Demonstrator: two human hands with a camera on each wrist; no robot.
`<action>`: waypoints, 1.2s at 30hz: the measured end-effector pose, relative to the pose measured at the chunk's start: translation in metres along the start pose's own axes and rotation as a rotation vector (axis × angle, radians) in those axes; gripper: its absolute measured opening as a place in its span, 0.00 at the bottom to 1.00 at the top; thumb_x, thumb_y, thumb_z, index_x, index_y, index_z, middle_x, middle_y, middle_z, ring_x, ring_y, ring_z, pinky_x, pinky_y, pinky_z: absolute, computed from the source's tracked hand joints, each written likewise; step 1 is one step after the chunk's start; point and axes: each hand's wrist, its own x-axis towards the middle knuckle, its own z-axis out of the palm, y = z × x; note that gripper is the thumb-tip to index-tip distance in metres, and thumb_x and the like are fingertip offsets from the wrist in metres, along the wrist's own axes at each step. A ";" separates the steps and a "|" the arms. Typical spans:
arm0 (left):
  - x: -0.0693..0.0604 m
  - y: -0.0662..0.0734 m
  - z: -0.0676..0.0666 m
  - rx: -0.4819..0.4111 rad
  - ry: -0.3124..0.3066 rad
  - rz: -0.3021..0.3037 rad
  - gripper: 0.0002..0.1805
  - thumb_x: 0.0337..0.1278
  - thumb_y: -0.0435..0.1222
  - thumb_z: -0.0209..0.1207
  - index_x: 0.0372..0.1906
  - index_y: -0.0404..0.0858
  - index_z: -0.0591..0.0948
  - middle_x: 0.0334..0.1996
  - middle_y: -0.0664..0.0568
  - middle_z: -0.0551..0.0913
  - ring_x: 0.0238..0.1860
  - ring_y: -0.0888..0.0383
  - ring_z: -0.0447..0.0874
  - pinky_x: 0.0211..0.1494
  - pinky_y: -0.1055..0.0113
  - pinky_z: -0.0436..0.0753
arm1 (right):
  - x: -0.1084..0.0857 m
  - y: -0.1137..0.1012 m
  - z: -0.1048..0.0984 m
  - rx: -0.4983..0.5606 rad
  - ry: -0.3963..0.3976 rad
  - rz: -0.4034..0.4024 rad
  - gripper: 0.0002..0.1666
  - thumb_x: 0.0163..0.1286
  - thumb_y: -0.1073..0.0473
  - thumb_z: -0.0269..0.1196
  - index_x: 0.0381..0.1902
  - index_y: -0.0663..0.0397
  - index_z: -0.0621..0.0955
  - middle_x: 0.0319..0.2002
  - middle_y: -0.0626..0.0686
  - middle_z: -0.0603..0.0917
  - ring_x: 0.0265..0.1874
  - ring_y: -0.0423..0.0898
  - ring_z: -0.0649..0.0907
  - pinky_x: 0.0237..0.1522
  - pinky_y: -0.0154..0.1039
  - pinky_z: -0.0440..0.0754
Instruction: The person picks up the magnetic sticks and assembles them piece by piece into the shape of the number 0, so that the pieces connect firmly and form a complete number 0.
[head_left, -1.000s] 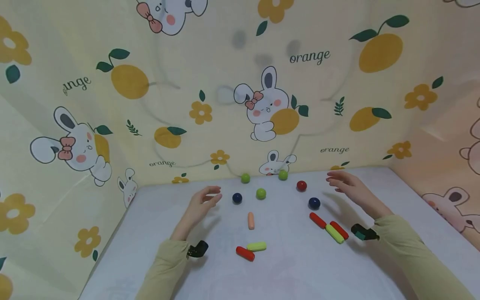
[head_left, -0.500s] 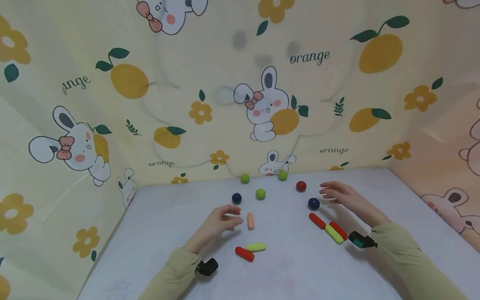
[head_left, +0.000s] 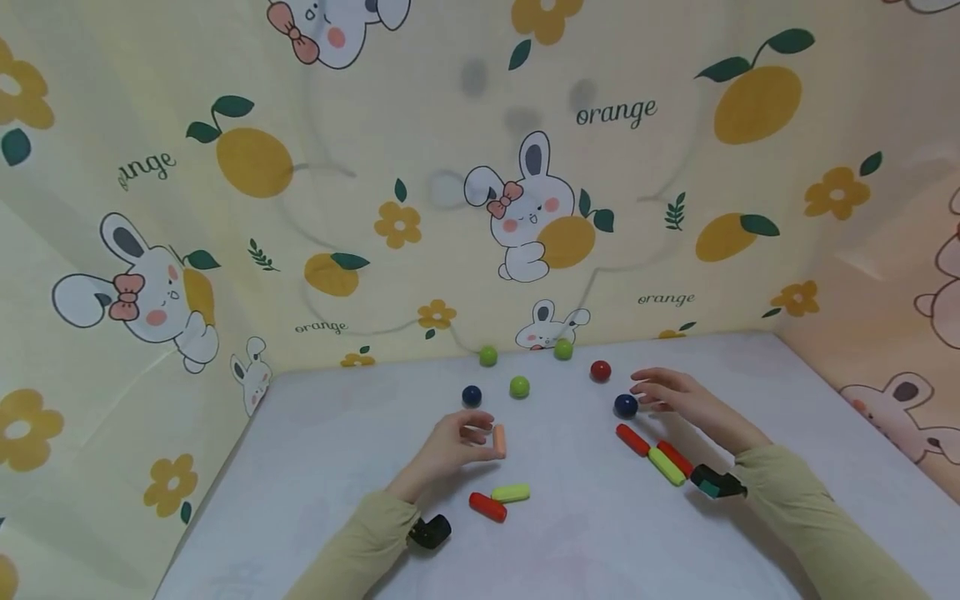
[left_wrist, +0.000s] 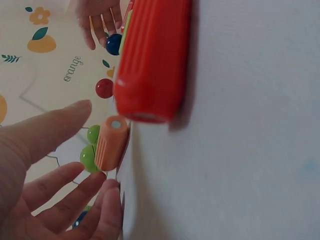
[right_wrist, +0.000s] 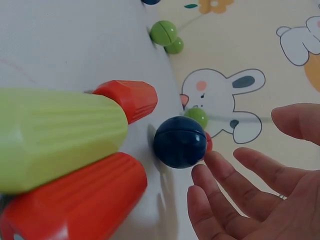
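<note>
My left hand (head_left: 450, 448) reaches around a short peach toy rod (head_left: 499, 442) on the white table. In the left wrist view, thumb and fingers are spread, with the peach rod (left_wrist: 112, 142) beyond the gap and a pale round spot in its end. Whether a fingertip touches it, I cannot tell. My right hand (head_left: 693, 406) hovers with loosely extended fingers beside a dark blue ball (head_left: 626, 406). The right wrist view has the blue ball (right_wrist: 180, 142) just past those fingertips, none curled round it.
A red rod (head_left: 487, 507) and a yellow-green rod (head_left: 512, 493) lie nearer the person. Two red rods flank another yellow-green rod (head_left: 666, 467) at right. Farther back sit green balls (head_left: 519, 387), a red ball (head_left: 600, 371) and a second blue ball (head_left: 472, 396). A patterned cloth (head_left: 420, 275) hangs behind.
My left hand has moved right and toward the person, from beside the far blue ball to the peach rod. My right hand has drifted left and slightly nearer, to the other blue ball.
</note>
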 end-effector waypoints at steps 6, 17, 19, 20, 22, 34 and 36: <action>0.006 0.004 0.007 0.046 0.008 -0.010 0.27 0.45 0.36 0.73 0.53 0.37 0.79 0.47 0.51 0.80 0.44 0.52 0.78 0.45 0.64 0.79 | 0.004 -0.001 0.002 -0.002 -0.017 0.008 0.29 0.77 0.54 0.49 0.66 0.71 0.62 0.57 0.70 0.73 0.52 0.61 0.77 0.56 0.51 0.77; 0.011 0.005 0.013 0.082 0.026 -0.026 0.16 0.51 0.32 0.67 0.47 0.39 0.82 0.39 0.56 0.81 0.38 0.57 0.77 0.40 0.67 0.79 | 0.007 -0.003 0.006 -0.032 -0.033 0.058 0.29 0.76 0.52 0.50 0.66 0.68 0.64 0.58 0.68 0.72 0.51 0.58 0.76 0.57 0.55 0.74; 0.011 0.005 0.014 0.086 0.033 -0.034 0.13 0.53 0.33 0.66 0.45 0.40 0.83 0.38 0.56 0.81 0.37 0.57 0.77 0.39 0.67 0.80 | 0.008 -0.002 0.006 -0.040 -0.041 0.054 0.29 0.76 0.52 0.50 0.65 0.68 0.64 0.58 0.68 0.72 0.51 0.58 0.76 0.57 0.56 0.74; 0.011 0.005 0.014 0.090 0.035 -0.038 0.12 0.54 0.33 0.66 0.45 0.40 0.83 0.38 0.57 0.81 0.37 0.58 0.77 0.39 0.68 0.79 | 0.008 -0.002 0.006 -0.046 -0.043 0.050 0.29 0.76 0.52 0.50 0.65 0.68 0.64 0.58 0.68 0.72 0.51 0.58 0.76 0.57 0.56 0.74; 0.012 0.005 0.014 0.094 0.034 -0.037 0.11 0.54 0.32 0.65 0.44 0.40 0.83 0.37 0.56 0.81 0.36 0.58 0.77 0.38 0.67 0.79 | 0.009 -0.002 0.006 -0.054 -0.044 0.052 0.29 0.76 0.52 0.51 0.65 0.69 0.64 0.58 0.68 0.72 0.51 0.58 0.76 0.57 0.56 0.75; 0.014 0.001 0.012 0.102 0.023 0.026 0.13 0.51 0.27 0.66 0.43 0.40 0.84 0.36 0.56 0.83 0.37 0.58 0.78 0.41 0.66 0.79 | 0.014 -0.001 0.008 -0.108 -0.053 0.063 0.28 0.73 0.54 0.56 0.64 0.65 0.68 0.57 0.67 0.73 0.49 0.56 0.76 0.50 0.48 0.80; 0.014 0.000 0.011 0.101 0.023 0.019 0.13 0.52 0.28 0.66 0.44 0.41 0.84 0.36 0.57 0.82 0.38 0.58 0.77 0.41 0.67 0.79 | 0.015 0.001 0.008 -0.121 -0.055 0.060 0.28 0.72 0.53 0.57 0.64 0.64 0.69 0.58 0.67 0.73 0.50 0.57 0.76 0.50 0.48 0.80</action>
